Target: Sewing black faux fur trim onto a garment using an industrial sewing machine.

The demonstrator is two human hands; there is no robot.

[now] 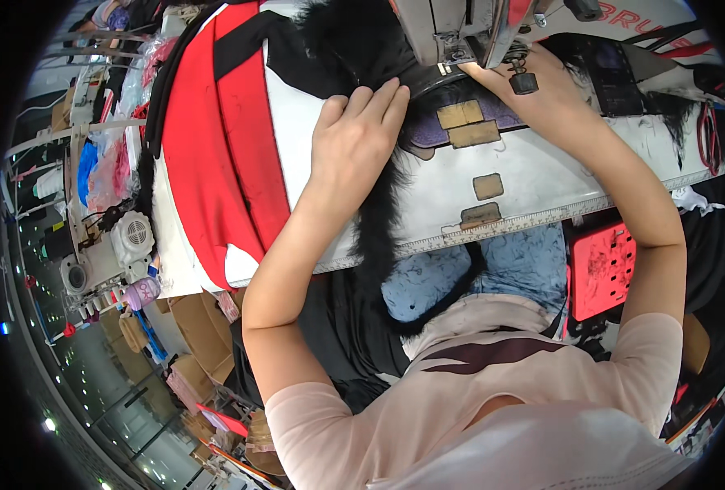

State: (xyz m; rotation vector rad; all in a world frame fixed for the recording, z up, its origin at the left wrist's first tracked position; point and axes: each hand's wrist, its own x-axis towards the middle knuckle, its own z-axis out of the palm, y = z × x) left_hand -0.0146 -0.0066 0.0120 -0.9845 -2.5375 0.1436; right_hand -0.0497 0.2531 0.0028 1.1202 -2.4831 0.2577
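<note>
Black fabric with a fluffy fur trim (379, 220) lies across the sewing table (428, 196) and runs under the sewing machine head (460, 28). Left of the needle, my left hand (358, 135) has its fingers bent and pressed together on the black fabric (305, 69). My right hand (538, 90) reaches in from the right, thumb stretched toward the presser foot (454, 69). Its other fingers are hidden behind the machine parts. The fur strip drapes over the near table edge toward my lap. Red cloth (187, 155) with white and black parts spreads out to the left.
A measuring tape (493, 216) runs along the near table edge. Worn tan patches (487, 187) mark the tabletop. Beneath the table on the right is a red perforated plastic piece (603, 269). At left stand a small white fan-like device (133, 237), thread spools and cardboard boxes (199, 331).
</note>
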